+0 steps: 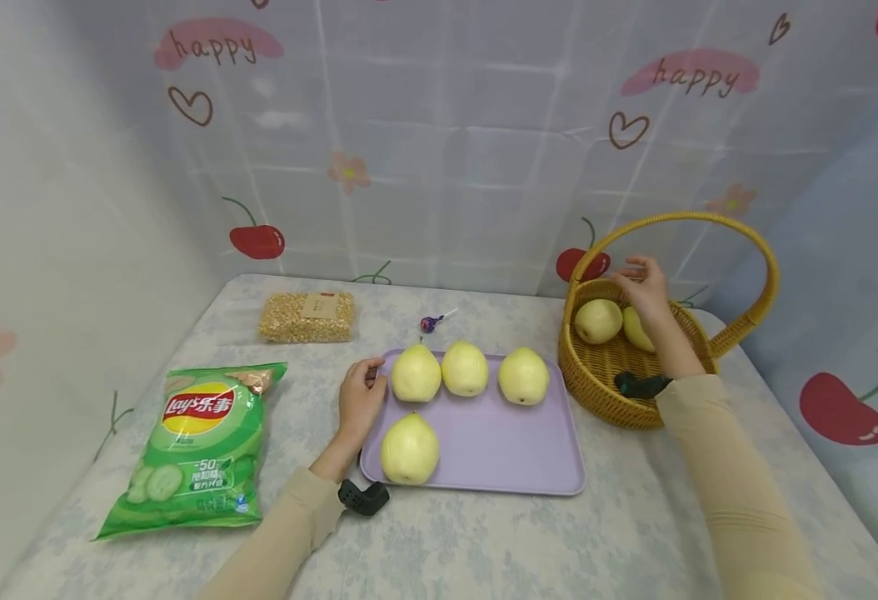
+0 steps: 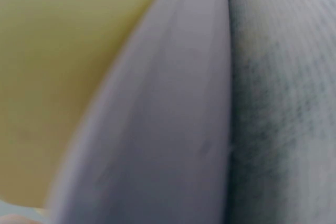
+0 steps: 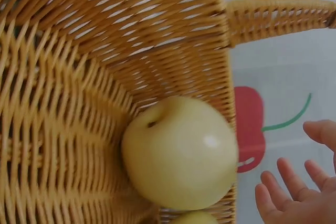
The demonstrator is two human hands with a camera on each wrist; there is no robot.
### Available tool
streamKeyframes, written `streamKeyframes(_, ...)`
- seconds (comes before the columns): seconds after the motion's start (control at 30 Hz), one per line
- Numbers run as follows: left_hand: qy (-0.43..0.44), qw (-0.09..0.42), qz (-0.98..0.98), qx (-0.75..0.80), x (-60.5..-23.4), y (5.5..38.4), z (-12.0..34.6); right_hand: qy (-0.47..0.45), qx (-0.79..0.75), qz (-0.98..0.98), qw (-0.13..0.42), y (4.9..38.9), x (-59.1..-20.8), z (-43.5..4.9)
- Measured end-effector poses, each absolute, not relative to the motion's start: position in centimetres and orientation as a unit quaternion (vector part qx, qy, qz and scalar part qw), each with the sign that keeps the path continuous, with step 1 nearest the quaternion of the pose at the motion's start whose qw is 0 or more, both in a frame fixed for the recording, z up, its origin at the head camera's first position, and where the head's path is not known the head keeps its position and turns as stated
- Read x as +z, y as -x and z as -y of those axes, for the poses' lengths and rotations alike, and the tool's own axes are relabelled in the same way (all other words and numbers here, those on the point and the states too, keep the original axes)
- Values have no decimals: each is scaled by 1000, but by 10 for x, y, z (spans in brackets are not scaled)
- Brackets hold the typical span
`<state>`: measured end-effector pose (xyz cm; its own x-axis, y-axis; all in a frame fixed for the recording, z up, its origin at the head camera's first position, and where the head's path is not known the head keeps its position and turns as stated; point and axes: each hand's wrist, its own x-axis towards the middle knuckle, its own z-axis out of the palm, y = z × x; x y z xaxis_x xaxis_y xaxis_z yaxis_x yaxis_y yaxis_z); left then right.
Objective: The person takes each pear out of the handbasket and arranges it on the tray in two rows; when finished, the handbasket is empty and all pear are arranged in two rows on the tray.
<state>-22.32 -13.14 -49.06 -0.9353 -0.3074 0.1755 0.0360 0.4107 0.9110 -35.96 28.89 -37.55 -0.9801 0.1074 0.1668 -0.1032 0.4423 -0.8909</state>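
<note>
My left hand (image 1: 361, 398) rests at the left rim of a lilac tray (image 1: 499, 454), its fingers loosely bent at the edge. Three pale yellow pears stand along the tray's back, among them a pear (image 1: 523, 376) at the right; another pear (image 1: 410, 448) sits at the front left. In the left wrist view, a pear (image 2: 58, 77) and the tray's side (image 2: 173, 129) fill most of the picture. Over a wicker basket (image 1: 596, 387), my right hand (image 1: 645, 287) has spread, slightly bent fingers and holds nothing. Beneath it lie two pears, one a pear (image 3: 178, 153) against the basket's wall.
The basket's tall arched handle (image 1: 769, 275) rises around my right forearm. At the left lies a green chip bag (image 1: 195, 450), with a pack of yellow kernels (image 1: 307, 317) behind it. A wrapped lollipop (image 1: 431, 322) lies behind the tray, before the hanging curtain (image 1: 439, 150).
</note>
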Motion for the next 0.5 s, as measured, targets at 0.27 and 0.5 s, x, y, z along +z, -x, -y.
streamKeyframes(0.27,-83,164,820,-542,-491,223,130,-25,507,856,94,361,-387,-288)
streamKeyframes(0.5,-87,156,827,-533,-492,224,132,-25,487,870,71,364,-397,-288)
